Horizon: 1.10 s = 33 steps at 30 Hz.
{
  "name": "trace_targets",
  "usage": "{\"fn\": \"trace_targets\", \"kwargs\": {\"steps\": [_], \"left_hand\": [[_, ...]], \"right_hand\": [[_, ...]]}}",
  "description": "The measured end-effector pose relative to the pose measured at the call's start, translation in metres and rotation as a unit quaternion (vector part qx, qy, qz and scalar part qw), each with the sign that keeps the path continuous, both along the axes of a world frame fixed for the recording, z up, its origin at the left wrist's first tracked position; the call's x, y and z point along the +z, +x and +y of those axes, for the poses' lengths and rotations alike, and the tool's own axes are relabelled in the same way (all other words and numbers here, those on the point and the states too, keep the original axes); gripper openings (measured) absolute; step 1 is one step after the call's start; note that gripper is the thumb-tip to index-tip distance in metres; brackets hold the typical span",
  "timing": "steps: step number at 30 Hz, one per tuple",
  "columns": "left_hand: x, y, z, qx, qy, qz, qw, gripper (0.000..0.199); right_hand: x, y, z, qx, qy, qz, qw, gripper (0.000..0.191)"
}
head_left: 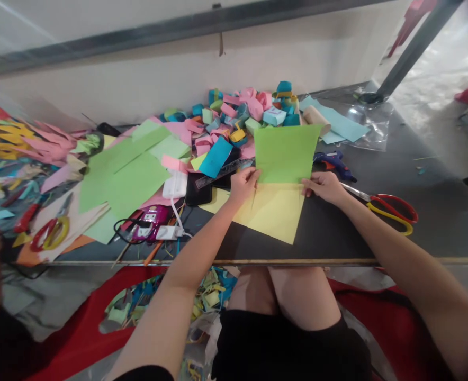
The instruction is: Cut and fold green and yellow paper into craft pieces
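Left hand and right hand pinching opposite sides of green paper at yellow paper; even, level grip should keep near edge straight.

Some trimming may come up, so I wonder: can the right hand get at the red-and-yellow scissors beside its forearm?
Probably yes: the scissors lie close by with their handles uncovered. The right hand would likely first need to let go of the green sheet it holds.

Paper sheet left of glue gun
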State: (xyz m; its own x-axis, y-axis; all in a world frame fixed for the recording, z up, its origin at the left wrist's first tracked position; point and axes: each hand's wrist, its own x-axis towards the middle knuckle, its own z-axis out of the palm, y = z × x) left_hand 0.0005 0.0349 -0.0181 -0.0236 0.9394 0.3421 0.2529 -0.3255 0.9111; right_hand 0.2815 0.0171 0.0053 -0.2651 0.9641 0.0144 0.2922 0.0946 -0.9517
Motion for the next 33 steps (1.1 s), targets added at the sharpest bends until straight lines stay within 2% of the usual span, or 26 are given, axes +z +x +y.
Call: {"fn": "trace_targets", "kwargs": {"steps": [4,9,12,14,17,19,21,25,28,30,33], "left_hand": [[0.003,0.001,-0.002,0.007,0.019,0.008,1.0,0.04],[0.003,0.001,-0.007,-0.058,-0.014,0.033,0.998,0.038],[-0.002,0.003,-0.005,-0.027,0.006,0.037,0.999,0.034],[-0.002,0.005,-0.003,-0.021,0.037,0.076,0.996,0.032],[0.006,0.008,0.0,-0.033,0.064,0.135,0.988,0.028],[0.014,0.006,0.003,-0.031,0.047,0.128,0.99,0.029],[0.019,0.002,0.006,-0.034,0.019,0.092,0.995,0.032],[0.012,-0.004,0.001,-0.058,-0.008,0.041,0.997,0.043],[0.003,-0.004,-0.009,-0.068,0.007,0.066,0.996,0.046],[0.007,-0.006,-0.012,-0.052,0.052,0.12,0.99,0.045],[0.028,-0.024,-0.004,0.008,0.134,0.237,0.962,0.038]], "right_hand": [[-0.001,0.007,-0.004,0.006,0.017,-0.01,1.0,0.059],[0.005,0.011,-0.011,-0.021,0.027,-0.023,0.999,0.057],[0.009,0.009,-0.015,-0.058,0.076,-0.029,0.995,0.065],[0.01,0.007,-0.016,-0.067,0.093,-0.023,0.993,0.065],[0.006,0.005,-0.014,-0.109,0.11,0.027,0.988,0.049],[0.003,0.004,-0.011,-0.166,0.127,0.084,0.974,0.045],[0.002,0.004,-0.009,-0.187,0.121,0.103,0.97,0.049],[0.005,0.001,-0.011,-0.137,0.093,0.039,0.985,0.056],[0.006,-0.004,-0.014,-0.102,0.091,0.013,0.991,0.062],[0.006,-0.008,-0.014,-0.095,0.081,0.004,0.992,0.063],[0.003,-0.01,-0.011,-0.093,0.058,-0.003,0.994,0.064]]}}
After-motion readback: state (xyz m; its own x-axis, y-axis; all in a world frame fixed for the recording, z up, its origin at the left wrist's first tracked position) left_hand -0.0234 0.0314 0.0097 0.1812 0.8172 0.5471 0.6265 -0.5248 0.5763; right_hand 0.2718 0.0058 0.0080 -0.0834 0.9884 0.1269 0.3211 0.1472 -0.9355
